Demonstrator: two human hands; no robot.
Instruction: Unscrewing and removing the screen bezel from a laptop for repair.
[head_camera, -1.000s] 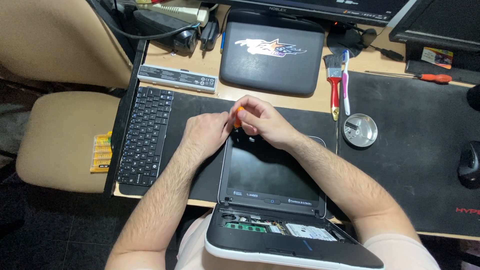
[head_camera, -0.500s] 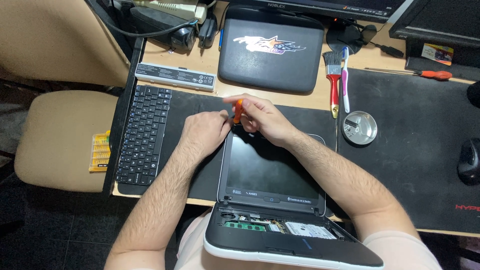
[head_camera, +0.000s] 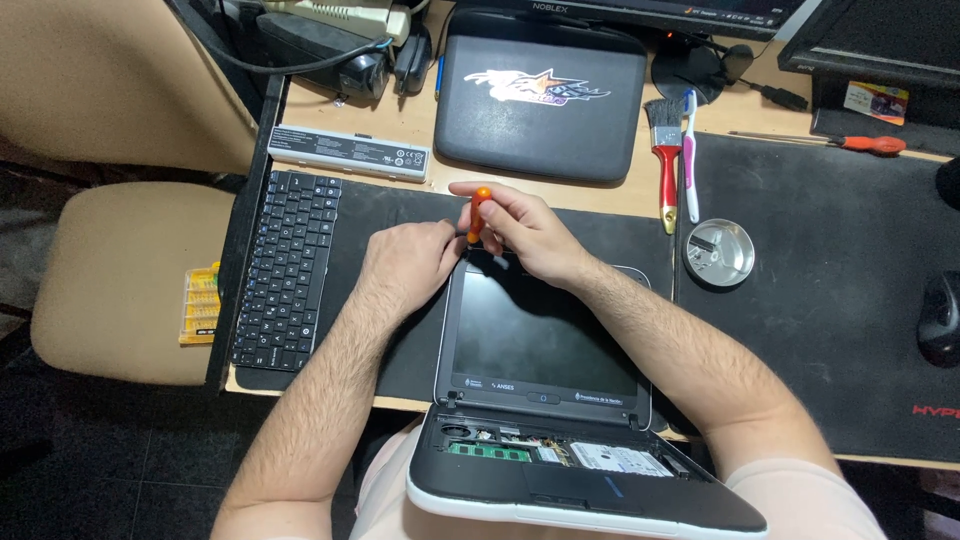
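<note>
A small laptop lies opened flat with its dark screen (head_camera: 545, 335) on the desk mat and its base (head_camera: 570, 480) over my lap, keyboard removed so the circuit boards show. My right hand (head_camera: 525, 230) grips an orange-handled screwdriver (head_camera: 478, 212), held upright at the screen's top left corner. My left hand (head_camera: 405, 262) rests beside that corner, fingers curled against the screen's edge and touching the screwdriver's lower part.
A loose black keyboard (head_camera: 285, 270) lies left on the mat, a white battery pack (head_camera: 345, 152) behind it. A closed dark laptop (head_camera: 540, 95), a red brush (head_camera: 665, 150), a round metal dish (head_camera: 718, 252), another screwdriver (head_camera: 850, 142) and a mouse (head_camera: 938, 318) sit around.
My hands shifted slightly at the screen's top left corner; the screwdriver now stands more upright with its orange handle showing above my fingers.
</note>
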